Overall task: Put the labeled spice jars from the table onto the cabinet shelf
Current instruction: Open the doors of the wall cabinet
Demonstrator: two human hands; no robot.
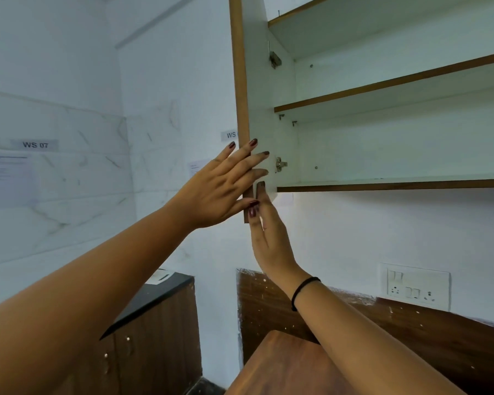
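Fingers (254, 158) of my left hand (220, 183) lie straight and spread across the brown front edge of the cabinet door (265, 109), their tips reaching over onto its pale inner face, while the thumb touches the door near its lower corner; the hand is flat and grips nothing. My right hand (271, 243) rises from below with its fingers straight and together, the tips pressing the inner face of the door at that same lower corner, just under my left hand, so it too is flat and holds nothing. A black hair tie (304, 292) rings my right wrist. The door stands swung out towards me, seen almost edge-on, and a metal hinge (280, 163) shows where it meets the cabinet (354, 143). To the right of my hands the cabinet's inside is in view: the bottom shelf (382, 185) at fingertip height, a middle shelf (382, 86) above it, and another board (297, 12) higher still. The wooden table (283, 366) lies low in view beneath my right forearm, well below the cabinet. A switch plate (414, 286) sits on the wall right of that arm, and a sign reading WS 07 (35, 144) hangs on the tiled wall at far left.
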